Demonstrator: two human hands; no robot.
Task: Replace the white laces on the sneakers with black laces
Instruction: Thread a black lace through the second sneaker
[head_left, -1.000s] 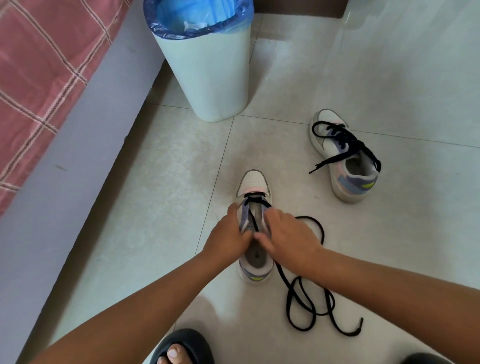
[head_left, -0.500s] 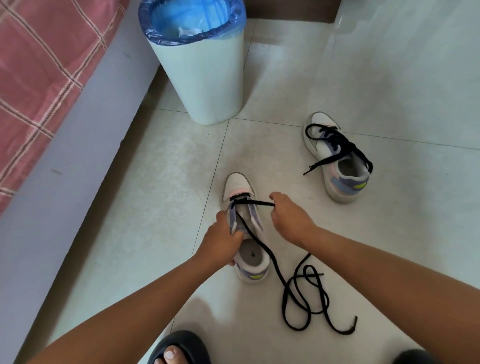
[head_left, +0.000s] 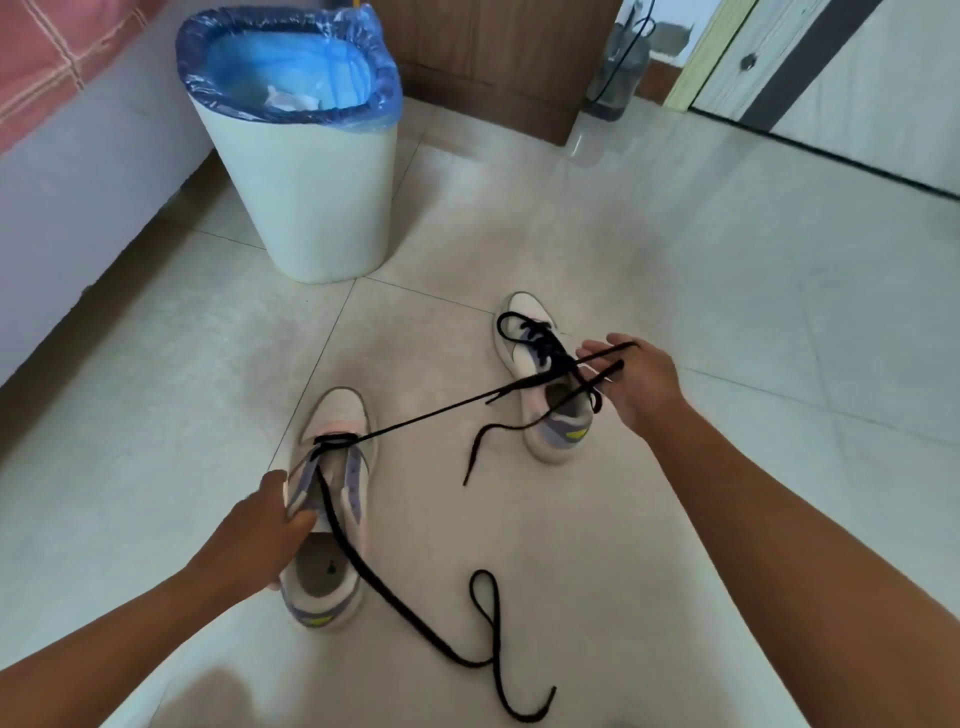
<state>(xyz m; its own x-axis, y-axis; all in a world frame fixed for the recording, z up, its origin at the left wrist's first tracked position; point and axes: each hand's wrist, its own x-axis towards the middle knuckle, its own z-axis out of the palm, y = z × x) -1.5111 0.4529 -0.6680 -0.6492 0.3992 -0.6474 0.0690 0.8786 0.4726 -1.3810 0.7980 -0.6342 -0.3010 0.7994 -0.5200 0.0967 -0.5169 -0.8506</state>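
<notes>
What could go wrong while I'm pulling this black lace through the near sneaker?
The right hand draws one end of the black lace far out; the halves may end up uneven. The taut end passes over the far sneaker and might snag its laces. The left hand grips only the near sneaker side, so it could tip.

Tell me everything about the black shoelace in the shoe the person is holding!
The black lace is flat, woven-looking, and threaded only through the front eyelets of the near sneaker, making one bar across the toe end. One side is pulled taut through the air up to the right hand, which pinches it. The other side runs down over the shoe's opening and snakes loosely across the floor tiles, ending in a curl. The left hand grips the shoe's side, not the lace.
</notes>
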